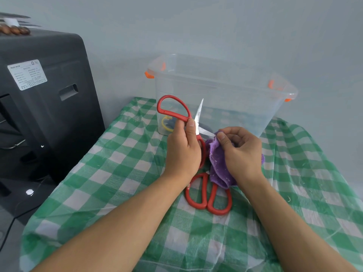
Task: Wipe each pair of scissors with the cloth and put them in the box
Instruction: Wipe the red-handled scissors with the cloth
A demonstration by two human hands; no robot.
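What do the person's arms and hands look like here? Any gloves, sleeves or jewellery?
Both arms are bare as far as the picture shows: no sleeves are visible on either forearm. The left hand and the right hand wear no gloves. No watch, bracelet or ring shows on the visible sides of the wrists and fingers. The fingernails look short and unpainted.

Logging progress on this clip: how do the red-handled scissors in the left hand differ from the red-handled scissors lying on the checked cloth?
The red-handled scissors held in the left hand are lifted off the table with blades spread open, one blade pinched in the purple cloth by the right hand. The red-handled scissors lying on the green checked tablecloth rest flat and untouched, their blades hidden under the purple cloth. Both have red loop handles and sit outside the clear plastic box.
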